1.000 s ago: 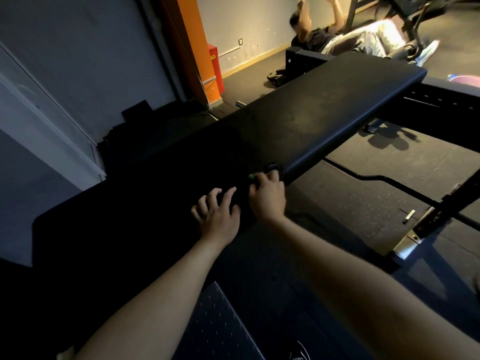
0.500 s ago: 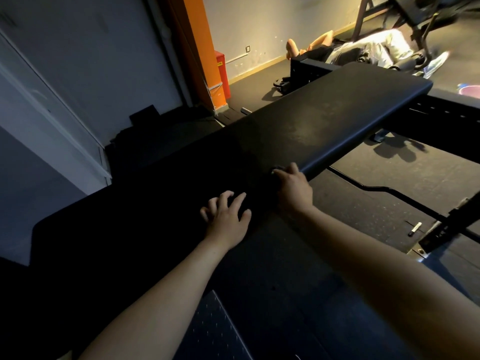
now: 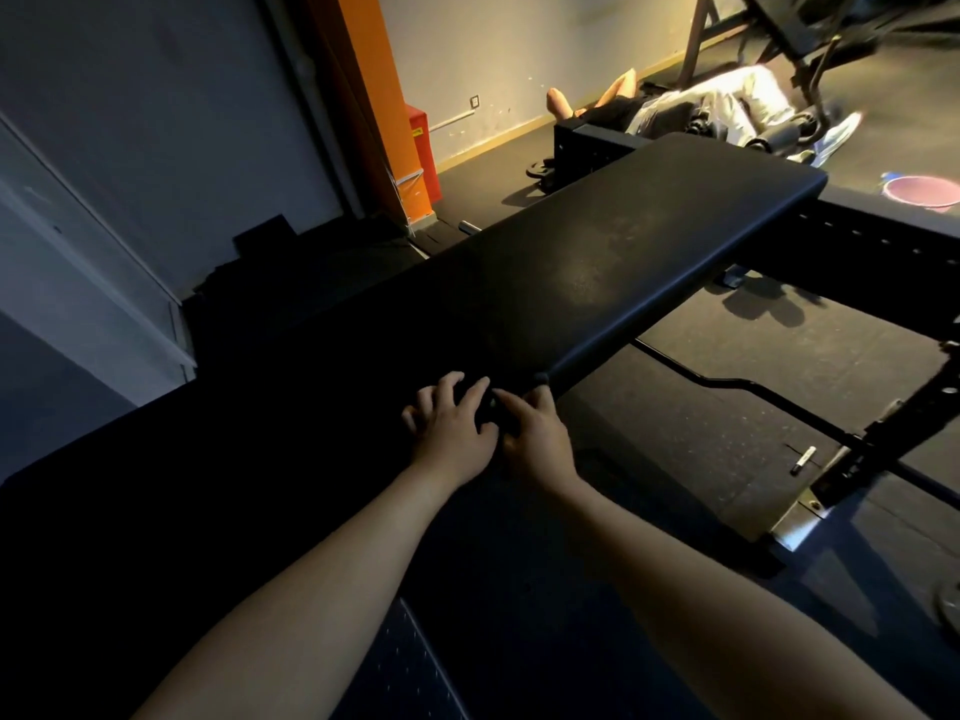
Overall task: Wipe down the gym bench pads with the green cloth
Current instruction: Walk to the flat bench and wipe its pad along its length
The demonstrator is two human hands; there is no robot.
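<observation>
Where the two hands meet, touching side by side, lies the near edge of the bench pad (image 3: 597,262), which runs on well beyond them. Item, left hand (image 3: 452,426): fingers spread and nearly straight, laid flat on the pad, nothing held. Item, right hand (image 3: 537,439): fingers bent over the pad's edge; too dark to tell whether they clasp anything. Item, green cloth: not plainly seen; a small dark lump (image 3: 540,378) just beyond the right fingertips may be it. Handling, by judgement: cloth light, limp, prone to bunch; best taken as a gathered wad under the palm. Pad firm, smooth, fixed.
</observation>
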